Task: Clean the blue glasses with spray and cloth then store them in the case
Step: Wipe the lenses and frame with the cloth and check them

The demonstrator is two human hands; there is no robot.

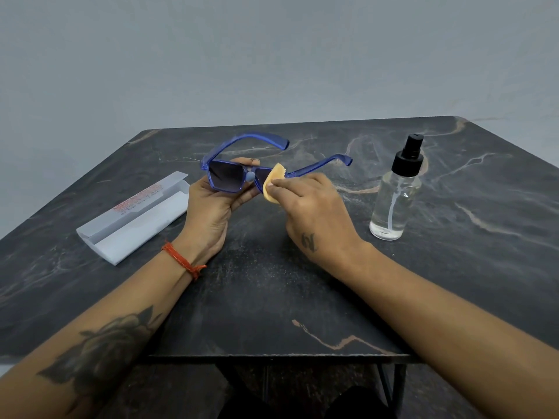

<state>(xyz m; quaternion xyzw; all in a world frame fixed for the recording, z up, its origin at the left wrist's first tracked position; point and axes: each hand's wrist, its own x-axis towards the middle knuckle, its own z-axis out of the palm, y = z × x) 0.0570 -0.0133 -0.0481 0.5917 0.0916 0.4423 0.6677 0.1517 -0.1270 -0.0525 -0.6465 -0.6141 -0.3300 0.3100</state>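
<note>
Blue-framed glasses (227, 176) with dark lenses are held above the table, temples unfolded and pointing away from me. My left hand (211, 207) grips the frame at the left lens, fingers curled round its top and bottom. My right hand (314, 213) pinches a small yellow cloth (273, 184) against the right lens, which the cloth and fingers mostly hide. A clear spray bottle (396, 195) with a black pump top stands upright to the right. The white glasses case (136, 216) lies open on the left.
The dark marble-patterned table (272, 297) spans the view, its near edge just below my forearms. A plain grey wall stands behind. Metal table legs and dark floor show under the front edge.
</note>
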